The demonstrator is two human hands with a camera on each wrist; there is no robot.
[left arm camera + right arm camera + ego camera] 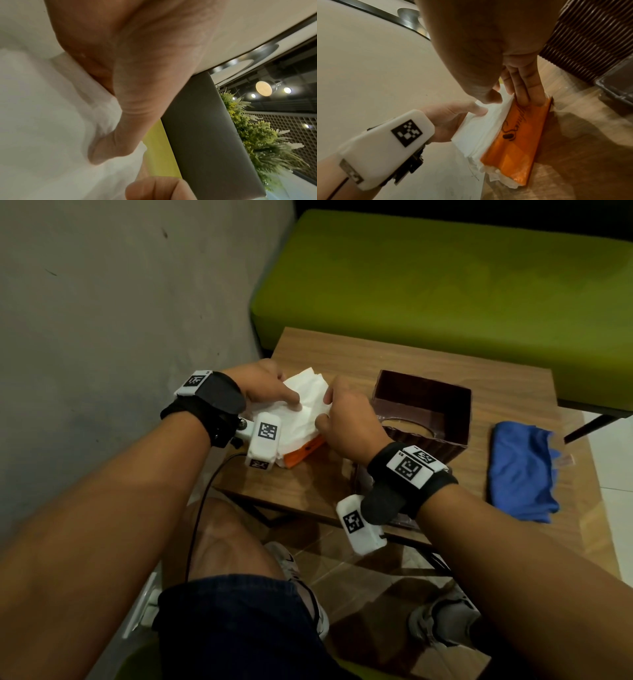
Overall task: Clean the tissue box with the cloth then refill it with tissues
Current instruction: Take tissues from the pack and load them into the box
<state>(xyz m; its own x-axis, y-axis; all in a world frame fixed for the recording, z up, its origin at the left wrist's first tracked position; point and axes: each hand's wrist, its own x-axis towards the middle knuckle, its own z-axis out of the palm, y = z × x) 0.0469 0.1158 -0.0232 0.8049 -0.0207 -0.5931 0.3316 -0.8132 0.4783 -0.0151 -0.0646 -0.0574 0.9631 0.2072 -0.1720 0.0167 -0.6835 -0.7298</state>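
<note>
A stack of white tissues (305, 402) sits in an opened orange wrapper (303, 455) at the table's left edge. My left hand (270, 390) grips the stack's left side, thumb on top. My right hand (342, 419) pinches the right side, fingers tucked between tissues (481, 124) and orange wrapper (518, 139). The dark brown ribbed tissue box (424, 412) stands open and upside down just right of my right hand. The blue cloth (522, 470) lies crumpled at the table's right. In the left wrist view my thumb (109, 146) presses into the tissues (42, 121).
The small wooden table (411, 361) stands against a green bench seat (445, 278); a grey wall is at left. A clear plastic lid or base (618, 83) lies by the box. My knees and shoes are below the table's near edge.
</note>
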